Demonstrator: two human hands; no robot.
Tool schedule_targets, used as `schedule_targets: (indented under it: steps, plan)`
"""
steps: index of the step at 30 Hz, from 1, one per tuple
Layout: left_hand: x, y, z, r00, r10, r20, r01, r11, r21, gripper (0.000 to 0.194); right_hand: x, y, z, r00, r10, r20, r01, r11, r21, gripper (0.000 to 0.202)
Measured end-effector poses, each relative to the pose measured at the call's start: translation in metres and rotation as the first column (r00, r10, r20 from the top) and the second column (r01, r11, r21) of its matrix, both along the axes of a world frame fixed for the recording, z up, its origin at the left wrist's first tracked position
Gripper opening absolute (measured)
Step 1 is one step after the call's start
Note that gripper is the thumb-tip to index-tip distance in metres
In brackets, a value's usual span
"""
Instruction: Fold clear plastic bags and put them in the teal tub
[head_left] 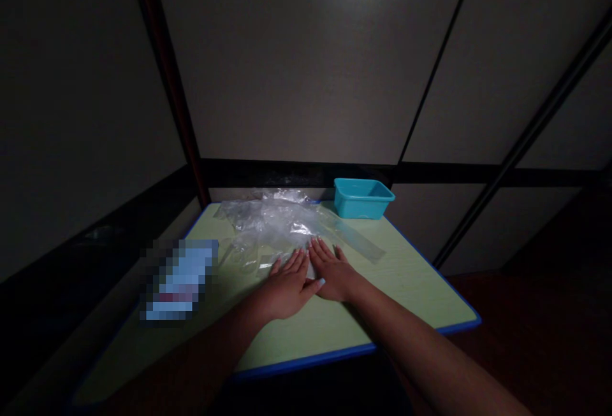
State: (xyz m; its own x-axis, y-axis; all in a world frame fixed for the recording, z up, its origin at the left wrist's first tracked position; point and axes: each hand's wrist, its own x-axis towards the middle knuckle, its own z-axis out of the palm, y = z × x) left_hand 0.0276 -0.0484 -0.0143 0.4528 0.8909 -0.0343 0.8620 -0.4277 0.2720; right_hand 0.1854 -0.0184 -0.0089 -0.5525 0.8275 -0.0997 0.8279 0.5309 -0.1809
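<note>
Clear, crinkled plastic sheeting point(282, 217) lies spread over the back and middle of a pale green table point(406, 288). My left hand point(289, 288) rests palm down at the front edge of the plastic, its fingers stretched out and pointing forward. Beside it, my right hand point(332, 272) also lies flat with fingers extended, touching the plastic. The two hands meet near the thumbs. Neither hand grips anything.
A turquoise plastic basket point(363, 208) stands at the table's back right corner. On the left side lies a blurred, light blue flat object point(184, 279). The table has a blue edge, with a panelled wall point(306, 85) behind it.
</note>
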Motion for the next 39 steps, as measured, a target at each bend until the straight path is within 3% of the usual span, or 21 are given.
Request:
schedule_targets:
  steps: [9, 19, 23, 28, 33, 39]
  plan:
    - [-0.018, 0.004, 0.011, 0.999, -0.001, -0.046, -0.004, 0.993, -0.122, 0.076, 0.001, 0.001, 0.0, 1.0, -0.003, -0.001, 0.003, 1.0, -0.021, 0.09]
    - [-0.026, -0.003, 0.021, 0.972, 0.119, -0.201, -0.14, 0.986, -0.095, 0.084, 0.001, -0.002, 0.002, 1.0, -0.01, -0.024, 0.01, 1.0, -0.022, 0.089]
    - [-0.027, -0.004, 0.022, 0.979, 0.091, -0.185, -0.109, 0.99, -0.094, 0.085, 0.003, 0.0, 0.0, 0.998, -0.002, -0.068, 0.002, 1.0, 0.004, 0.085]
    - [-0.025, -0.003, 0.024, 0.99, 0.072, -0.123, -0.082, 0.994, -0.079, 0.081, 0.007, 0.006, -0.001, 0.983, 0.043, -0.176, -0.025, 0.994, 0.105, 0.062]
    - [-0.014, -0.008, 0.029, 1.0, -0.029, -0.004, 0.029, 1.0, 0.011, 0.074, 0.006, 0.007, -0.003, 0.993, 0.068, -0.095, -0.064, 0.997, 0.043, 0.06]
    - [-0.004, -0.013, 0.023, 0.991, -0.132, 0.014, 0.132, 0.989, -0.062, 0.074, 0.005, 0.004, 0.002, 0.998, 0.038, -0.055, -0.039, 0.999, -0.016, 0.059]
